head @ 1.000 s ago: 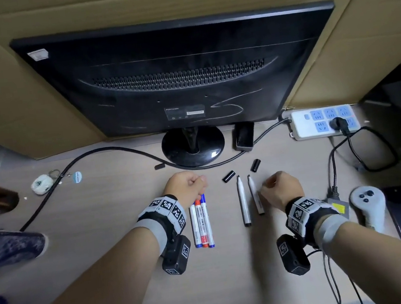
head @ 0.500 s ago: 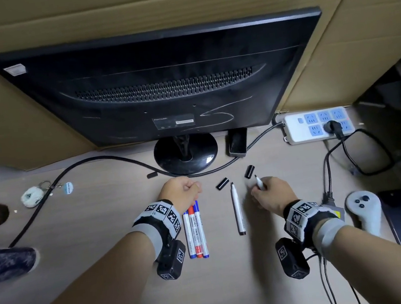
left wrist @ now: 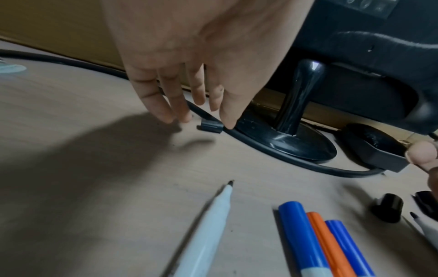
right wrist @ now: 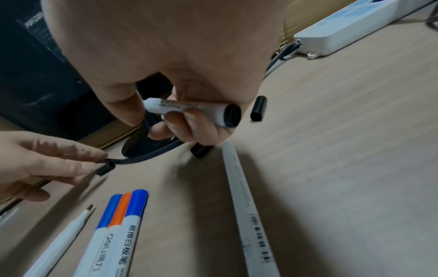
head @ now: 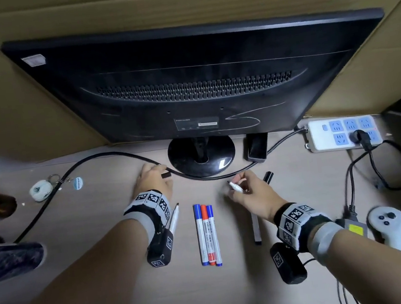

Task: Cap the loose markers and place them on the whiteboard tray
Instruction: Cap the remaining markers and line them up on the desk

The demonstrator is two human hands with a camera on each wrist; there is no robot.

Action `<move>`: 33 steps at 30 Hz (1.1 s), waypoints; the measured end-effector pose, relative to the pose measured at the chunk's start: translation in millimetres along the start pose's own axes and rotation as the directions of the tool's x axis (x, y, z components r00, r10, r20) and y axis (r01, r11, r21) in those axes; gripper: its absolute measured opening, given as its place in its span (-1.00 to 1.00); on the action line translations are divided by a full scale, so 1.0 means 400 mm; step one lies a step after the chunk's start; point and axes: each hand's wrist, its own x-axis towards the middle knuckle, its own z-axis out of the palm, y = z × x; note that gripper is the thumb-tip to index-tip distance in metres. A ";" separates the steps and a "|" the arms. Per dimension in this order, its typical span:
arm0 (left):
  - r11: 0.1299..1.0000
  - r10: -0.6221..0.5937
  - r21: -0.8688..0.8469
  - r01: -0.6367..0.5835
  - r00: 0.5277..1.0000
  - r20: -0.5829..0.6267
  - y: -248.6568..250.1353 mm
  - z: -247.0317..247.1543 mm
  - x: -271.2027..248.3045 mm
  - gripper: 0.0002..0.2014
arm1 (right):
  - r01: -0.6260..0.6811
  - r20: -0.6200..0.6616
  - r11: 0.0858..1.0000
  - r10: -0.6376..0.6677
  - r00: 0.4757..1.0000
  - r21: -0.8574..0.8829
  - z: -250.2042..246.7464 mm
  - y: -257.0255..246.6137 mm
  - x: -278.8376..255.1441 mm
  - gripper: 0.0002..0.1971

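Head view: an uncapped white marker (head: 236,187) is gripped in the curled fingers of the right hand (head: 251,197) above the tabletop (head: 99,212), while a small black cap (head: 166,175) beside the monitor cable (head: 107,155) is touched by the straight, relaxed fingers of the left hand (head: 152,180)

On the desk (head: 104,242), three capped markers (head: 207,233) lie side by side before the monitor stand (head: 201,155). One uncapped marker (head: 174,218) lies to their left, another (head: 255,226) to their right. A power strip (head: 341,132) sits far right.
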 end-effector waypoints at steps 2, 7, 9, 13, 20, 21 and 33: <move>1.000 0.004 -0.010 -0.004 1.000 -0.003 0.001 0.006 0.003 -0.69 | -0.005 -0.003 1.000 0.005 1.000 -0.006 0.001 -0.002 0.006 -0.70; 1.000 -0.011 -0.024 0.011 1.000 0.019 -0.006 0.017 0.001 -0.83 | 0.009 0.003 0.999 -0.009 1.000 -0.037 0.003 -0.009 0.007 -0.69; 0.999 -0.018 -0.048 0.021 0.998 0.065 -0.014 0.021 -0.002 -0.76 | 0.019 0.019 0.999 -0.018 1.000 -0.045 0.002 -0.007 0.006 -0.71; 0.995 -0.037 -0.088 0.048 0.992 0.122 -0.023 0.014 -0.016 -0.90 | 0.066 0.057 0.992 -0.061 0.997 -0.103 0.002 -0.001 0.001 -0.76; 0.969 0.058 -0.246 -0.034 0.994 0.091 0.008 -0.037 -0.078 -0.81 | 0.099 0.132 0.995 -0.098 0.986 -0.001 0.001 -0.041 -0.038 -0.79; 0.960 0.062 -0.279 -0.032 0.993 0.098 0.015 -0.044 -0.088 -0.80 | 0.117 0.151 0.993 -0.118 0.981 0.016 0.002 -0.048 -0.044 -0.80; 0.741 0.244 -0.671 -0.030 0.943 0.228 0.047 -0.104 -0.188 -0.83 | 0.189 0.172 0.981 -0.194 0.966 0.043 0.013 -0.119 -0.127 -0.87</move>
